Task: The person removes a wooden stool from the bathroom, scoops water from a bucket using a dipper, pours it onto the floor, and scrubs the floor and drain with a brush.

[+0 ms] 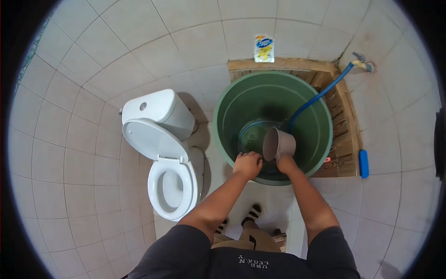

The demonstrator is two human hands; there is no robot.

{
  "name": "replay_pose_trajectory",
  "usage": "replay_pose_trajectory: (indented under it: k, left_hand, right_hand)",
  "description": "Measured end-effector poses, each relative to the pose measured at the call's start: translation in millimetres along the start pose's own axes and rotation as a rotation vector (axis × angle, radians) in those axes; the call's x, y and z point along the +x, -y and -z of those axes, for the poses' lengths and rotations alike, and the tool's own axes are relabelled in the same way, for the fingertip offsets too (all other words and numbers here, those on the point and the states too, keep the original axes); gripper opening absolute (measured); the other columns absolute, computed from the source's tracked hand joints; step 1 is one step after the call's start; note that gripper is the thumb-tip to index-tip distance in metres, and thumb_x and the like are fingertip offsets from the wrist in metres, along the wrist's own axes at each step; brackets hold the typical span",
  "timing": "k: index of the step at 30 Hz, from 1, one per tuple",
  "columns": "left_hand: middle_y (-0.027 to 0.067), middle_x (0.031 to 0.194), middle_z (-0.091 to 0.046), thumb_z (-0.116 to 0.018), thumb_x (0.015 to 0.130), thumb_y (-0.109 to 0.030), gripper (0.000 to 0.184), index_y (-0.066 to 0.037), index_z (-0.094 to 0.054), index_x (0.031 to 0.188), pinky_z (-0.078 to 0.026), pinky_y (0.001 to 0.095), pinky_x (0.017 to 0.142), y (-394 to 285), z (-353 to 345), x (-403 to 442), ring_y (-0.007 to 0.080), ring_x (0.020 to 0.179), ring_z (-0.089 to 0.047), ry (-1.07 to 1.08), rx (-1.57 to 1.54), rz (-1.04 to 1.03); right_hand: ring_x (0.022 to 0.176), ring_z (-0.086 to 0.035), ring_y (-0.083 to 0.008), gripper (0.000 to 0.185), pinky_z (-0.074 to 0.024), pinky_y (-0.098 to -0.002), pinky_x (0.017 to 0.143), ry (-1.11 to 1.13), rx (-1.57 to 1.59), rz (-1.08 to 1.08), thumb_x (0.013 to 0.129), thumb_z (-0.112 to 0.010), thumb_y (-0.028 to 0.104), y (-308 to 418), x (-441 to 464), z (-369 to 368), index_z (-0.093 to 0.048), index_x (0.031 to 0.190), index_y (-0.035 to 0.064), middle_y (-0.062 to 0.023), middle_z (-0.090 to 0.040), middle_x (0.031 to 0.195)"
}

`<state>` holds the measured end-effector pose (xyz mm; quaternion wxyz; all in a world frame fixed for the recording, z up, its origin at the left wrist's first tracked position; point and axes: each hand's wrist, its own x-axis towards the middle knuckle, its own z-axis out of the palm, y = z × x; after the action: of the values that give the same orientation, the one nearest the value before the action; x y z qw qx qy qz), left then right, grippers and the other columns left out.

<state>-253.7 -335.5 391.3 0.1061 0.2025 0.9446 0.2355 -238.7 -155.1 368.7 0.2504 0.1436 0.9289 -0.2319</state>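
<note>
My right hand is closed round the handle of a pinkish-grey water dipper. The dipper is tilted over the inside of a large round green tub, its mouth facing left. My left hand is just inside the tub's near left wall, left of the dipper and apart from it. Its fingers are curled and pressed together; what they hold, if anything, is hidden. A blue hose runs over the back right rim down into the tub, with a loop of it near the bottom.
To the left stands a white toilet with its lid up. A wall tap feeds the hose. On the wooden surround lies a blue brush. A sachet is against the back wall. My feet are below.
</note>
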Motion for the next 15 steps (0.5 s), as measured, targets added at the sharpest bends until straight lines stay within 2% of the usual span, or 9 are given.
replay_pose_trajectory:
  k: [2, 5, 8, 11, 14, 15]
  left_hand:
    - [0.0061, 0.089, -0.060, -0.050, 0.075, -0.019, 0.018, -0.009, -0.061, 0.086, -0.041, 0.0364, 0.080, -2, 5, 2, 0.0224, 0.084, -0.057, 0.001, -0.045, -0.002]
    - [0.0059, 0.082, -0.061, -0.052, 0.071, -0.017, 0.016, -0.009, -0.061, 0.081, -0.044, 0.0342, 0.072, -1, 6, 5, 0.0230, 0.078, -0.058, -0.054, -0.081, -0.038]
    - [0.0052, 0.080, -0.060, -0.052, 0.069, -0.015, 0.014, -0.009, -0.061, 0.078, -0.045, 0.0348, 0.070, -1, 5, 9, 0.0227, 0.077, -0.058, -0.051, -0.080, -0.006]
    - [0.0044, 0.080, -0.060, -0.052, 0.069, -0.013, 0.013, -0.010, -0.061, 0.078, -0.045, 0.0344, 0.070, 0, 6, 14, 0.0219, 0.077, -0.057, 0.005, -0.078, 0.025]
    - [0.0053, 0.080, -0.059, -0.052, 0.069, -0.015, 0.014, -0.009, -0.059, 0.079, -0.045, 0.0343, 0.068, 3, 4, 16, 0.0218, 0.077, -0.057, 0.003, -0.089, 0.014]
    - [0.0045, 0.080, -0.059, -0.052, 0.068, -0.014, 0.014, -0.010, -0.059, 0.079, -0.045, 0.0340, 0.069, 3, 4, 16, 0.0215, 0.077, -0.057, 0.014, -0.084, 0.021]
  right_hand:
    - [0.095, -0.053, -0.0359, 0.031, -0.0421, -0.0418, 0.082, 0.240, -0.246, -0.030, 0.076, -0.048, 0.014, -7, 42, -8, -0.055, 0.103, 0.0001, -0.0209, -0.054, 0.106]
    - [0.095, -0.055, -0.0327, 0.031, -0.0434, -0.0408, 0.081, 0.253, -0.393, -0.055, 0.077, -0.047, 0.016, -38, 105, -37, -0.056, 0.104, 0.0022, -0.0175, -0.055, 0.107]
    - [0.095, -0.055, -0.0325, 0.030, -0.0434, -0.0412, 0.082, 0.241, -0.335, -0.177, 0.079, -0.046, 0.019, -62, 152, -56, -0.057, 0.103, 0.0045, -0.0173, -0.055, 0.108]
    - [0.096, -0.055, -0.0326, 0.030, -0.0436, -0.0397, 0.082, 0.099, -0.234, -0.186, 0.079, -0.044, 0.020, -97, 196, -115, -0.058, 0.100, 0.0048, -0.0175, -0.055, 0.107]
    - [0.094, -0.055, -0.0328, 0.028, -0.0446, -0.0388, 0.079, 0.164, -0.230, 0.014, 0.077, -0.047, 0.021, -85, 211, -152, -0.060, 0.095, 0.0041, -0.0174, -0.057, 0.103]
    - [0.092, -0.056, -0.0324, 0.031, -0.0449, -0.0382, 0.078, 0.091, -0.199, 0.077, 0.075, -0.051, 0.025, -81, 211, -159, -0.059, 0.095, 0.0028, -0.0175, -0.057, 0.100]
